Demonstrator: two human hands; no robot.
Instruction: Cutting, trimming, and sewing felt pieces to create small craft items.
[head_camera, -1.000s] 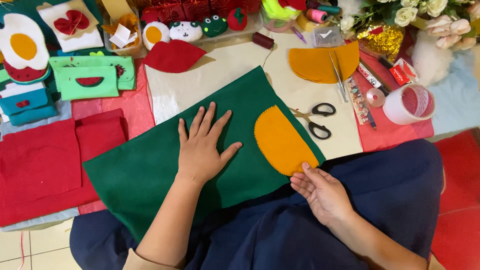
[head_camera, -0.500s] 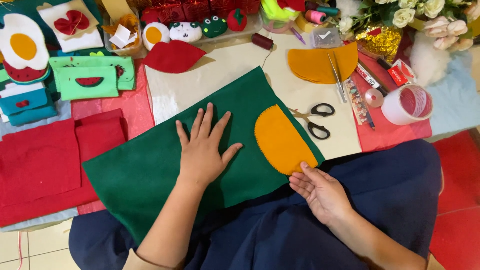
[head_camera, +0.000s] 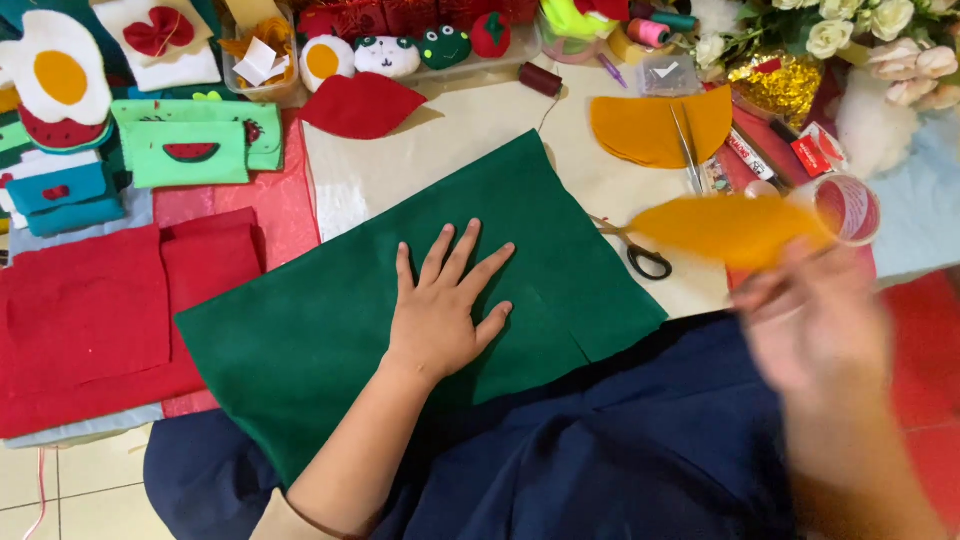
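Observation:
My left hand (head_camera: 445, 305) lies flat, fingers spread, on a large green felt sheet (head_camera: 320, 330) that spans the table and my dark blue lap. My right hand (head_camera: 815, 320) is blurred with motion at the right and holds up an orange felt piece (head_camera: 725, 228) above the table's right side. Black-handled scissors (head_camera: 645, 258) lie just right of the green sheet, partly under the lifted orange piece.
Another orange felt piece (head_camera: 650, 125) lies at the back, with a dark thread spool (head_camera: 540, 78) near it. A red lip-shaped felt (head_camera: 360, 105) sits behind the green sheet. Red felt sheets (head_camera: 90, 310) lie at left. A tape roll (head_camera: 848, 205), flowers and small felt toys crowd the edges.
My right hand has picked the orange felt piece off the green sheet and swung it up and to the right. My left hand stays pressed on the green felt.

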